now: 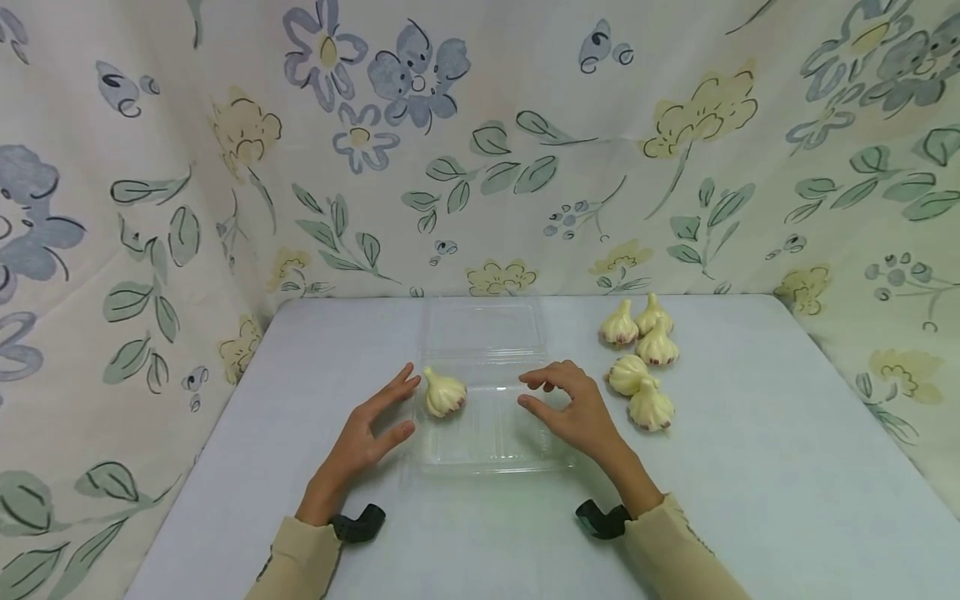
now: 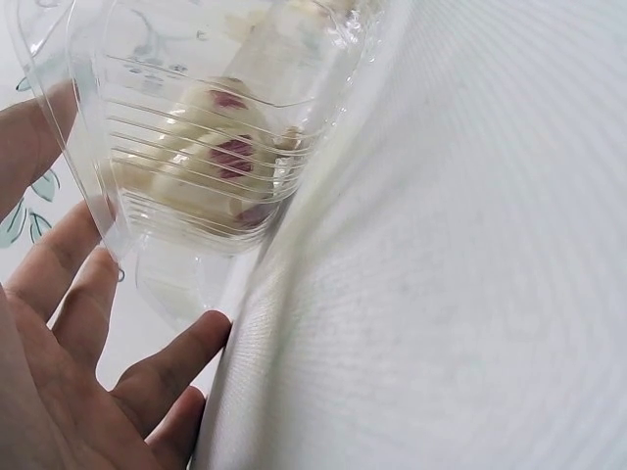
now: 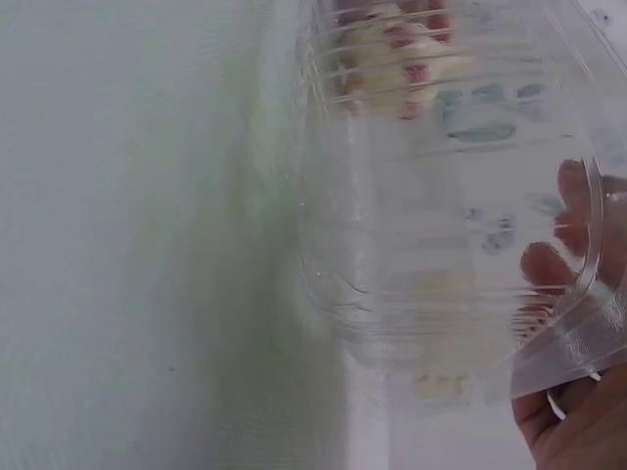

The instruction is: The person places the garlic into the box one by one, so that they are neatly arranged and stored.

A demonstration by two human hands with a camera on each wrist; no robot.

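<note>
A clear plastic clamshell box lies mid-table with its lid folded back, away from the person. Inside its left part sits one garlic bulb, white with purplish marks, its stem pointing up and to the left. The left hand is at the box's left edge, fingers spread; the left wrist view shows its fingertips right at the clear wall. Over the right part of the box is the right hand, thumb and fingers apart with nothing between them. Through the plastic, the right wrist view shows some of its fingers.
To the right of the box, several more garlic bulbs lie in a loose cluster reaching toward the table's back edge. A white cloth covers the table. Floral curtains hang behind it and at both sides.
</note>
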